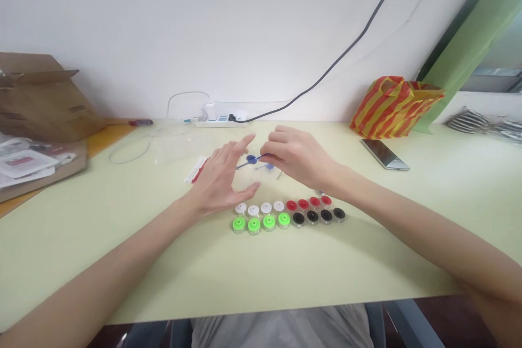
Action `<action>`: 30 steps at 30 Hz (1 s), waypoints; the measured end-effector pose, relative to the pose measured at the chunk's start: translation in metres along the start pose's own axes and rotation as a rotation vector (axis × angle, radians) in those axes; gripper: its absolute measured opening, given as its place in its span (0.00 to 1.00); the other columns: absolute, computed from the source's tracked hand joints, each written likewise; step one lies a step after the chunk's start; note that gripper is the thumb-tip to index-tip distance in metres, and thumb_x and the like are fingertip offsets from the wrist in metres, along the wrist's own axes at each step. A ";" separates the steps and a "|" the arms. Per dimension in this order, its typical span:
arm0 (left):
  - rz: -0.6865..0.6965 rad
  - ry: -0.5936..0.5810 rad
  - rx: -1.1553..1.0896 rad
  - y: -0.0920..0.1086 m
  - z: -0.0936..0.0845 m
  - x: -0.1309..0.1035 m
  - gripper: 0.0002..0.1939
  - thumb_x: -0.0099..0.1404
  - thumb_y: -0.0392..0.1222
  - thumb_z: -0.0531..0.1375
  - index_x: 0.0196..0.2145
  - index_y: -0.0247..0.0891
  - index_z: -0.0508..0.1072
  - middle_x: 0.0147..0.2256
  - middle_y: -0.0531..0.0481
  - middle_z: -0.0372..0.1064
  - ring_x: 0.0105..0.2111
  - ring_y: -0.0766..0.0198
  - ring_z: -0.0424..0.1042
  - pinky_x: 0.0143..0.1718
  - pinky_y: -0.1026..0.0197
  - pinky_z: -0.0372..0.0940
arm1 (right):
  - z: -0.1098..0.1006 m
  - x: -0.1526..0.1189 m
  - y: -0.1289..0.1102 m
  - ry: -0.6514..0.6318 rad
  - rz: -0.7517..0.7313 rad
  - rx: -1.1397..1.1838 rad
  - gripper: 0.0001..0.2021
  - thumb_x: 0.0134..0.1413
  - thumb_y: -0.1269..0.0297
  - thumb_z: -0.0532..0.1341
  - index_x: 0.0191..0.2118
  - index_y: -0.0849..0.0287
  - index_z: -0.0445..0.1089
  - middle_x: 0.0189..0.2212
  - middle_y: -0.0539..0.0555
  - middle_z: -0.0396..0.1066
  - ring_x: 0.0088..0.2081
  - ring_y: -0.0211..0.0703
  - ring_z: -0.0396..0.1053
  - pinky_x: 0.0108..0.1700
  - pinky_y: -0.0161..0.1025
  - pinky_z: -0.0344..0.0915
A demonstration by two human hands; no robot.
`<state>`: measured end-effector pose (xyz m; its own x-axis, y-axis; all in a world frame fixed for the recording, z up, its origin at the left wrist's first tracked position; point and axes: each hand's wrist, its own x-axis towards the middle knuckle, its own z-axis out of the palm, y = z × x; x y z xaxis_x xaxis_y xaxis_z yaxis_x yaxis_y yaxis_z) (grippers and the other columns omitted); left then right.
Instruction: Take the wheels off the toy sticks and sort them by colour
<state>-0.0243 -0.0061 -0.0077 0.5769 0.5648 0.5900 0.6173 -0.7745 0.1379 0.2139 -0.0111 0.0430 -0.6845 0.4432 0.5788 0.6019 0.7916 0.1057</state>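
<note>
Between the fingertips of my right hand (291,155), closed in a pinch, is the right end of a thin blue plastic stick with a round disc (252,159) at its middle. My left hand (220,176) is open, thumb and fingers spread around the stick's left end; whether it touches is unclear. Below the pinch, a second blue disc piece (269,166) appears on the table. Nearer me are two rows of small round capped pieces: white (266,207) and red (303,204) behind, bright green (268,222) and black (312,217) in front. Red and white strips (197,170) lie partly behind my left hand.
A power strip (222,121) with a dark cable (326,73) stands by the wall. On the right are a phone (384,154) and a striped bag (391,109). A cardboard box (44,98), papers (28,166) and a screwdriver (141,122) are on the left.
</note>
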 end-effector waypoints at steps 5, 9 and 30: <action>0.022 -0.010 0.004 0.006 0.001 0.000 0.49 0.67 0.51 0.63 0.76 0.46 0.43 0.56 0.38 0.68 0.53 0.44 0.71 0.54 0.41 0.67 | 0.006 0.000 -0.005 -0.031 0.071 -0.002 0.10 0.71 0.72 0.61 0.35 0.62 0.76 0.31 0.56 0.76 0.36 0.45 0.65 0.36 0.41 0.55; 0.044 0.007 0.055 0.007 0.001 0.001 0.48 0.68 0.51 0.62 0.76 0.45 0.42 0.54 0.39 0.68 0.52 0.45 0.70 0.53 0.42 0.66 | 0.005 0.001 -0.013 -0.078 0.144 -0.014 0.11 0.71 0.70 0.62 0.34 0.64 0.77 0.30 0.57 0.77 0.36 0.44 0.67 0.34 0.40 0.52; 0.146 0.037 0.249 -0.002 -0.001 0.003 0.51 0.67 0.48 0.61 0.78 0.43 0.37 0.54 0.38 0.67 0.52 0.43 0.68 0.53 0.42 0.63 | -0.015 0.005 -0.032 -0.130 0.369 0.461 0.15 0.68 0.70 0.58 0.28 0.61 0.74 0.24 0.50 0.73 0.26 0.36 0.63 0.34 0.38 0.57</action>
<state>-0.0247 -0.0037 -0.0053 0.6519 0.4384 0.6187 0.6443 -0.7505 -0.1471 0.1968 -0.0404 0.0545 -0.5266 0.7482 0.4036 0.5891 0.6635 -0.4612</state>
